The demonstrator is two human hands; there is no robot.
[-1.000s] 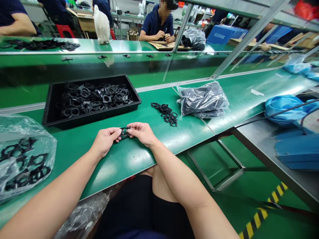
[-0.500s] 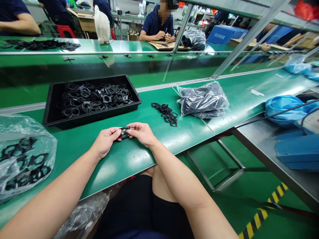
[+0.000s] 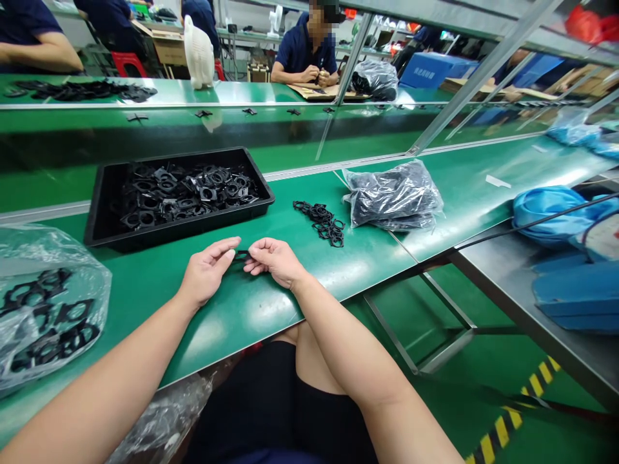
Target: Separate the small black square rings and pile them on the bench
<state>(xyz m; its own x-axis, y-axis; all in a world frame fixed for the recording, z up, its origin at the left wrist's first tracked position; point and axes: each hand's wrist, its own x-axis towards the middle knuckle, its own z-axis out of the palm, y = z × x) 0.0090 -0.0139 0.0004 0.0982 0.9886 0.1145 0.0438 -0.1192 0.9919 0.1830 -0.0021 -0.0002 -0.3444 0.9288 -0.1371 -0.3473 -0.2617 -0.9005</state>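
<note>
A small black part [image 3: 242,256] is held above the green table, between my two hands. My right hand [image 3: 271,261] pinches its right end. At its left end is my left hand [image 3: 207,269], with the thumb near the part and the fingers stretched out above it; whether it grips the part is hard to see. Behind them stands a black tray [image 3: 181,225] full of black ring-shaped parts. To the right of my hands lies a small pile of thin black rings [image 3: 325,222].
A clear bag of black parts [image 3: 48,316] lies at the left, and a wrapped bag [image 3: 394,195] at the right. Behind the tray runs a lower green belt with spaced black pieces. Across it a person [image 3: 309,55] sits working. Blue cloth [image 3: 549,212] is at far right.
The fingers of my left hand have straightened and lifted from the black part. My right hand still pinches it, and the part appears turned to a narrower view.
</note>
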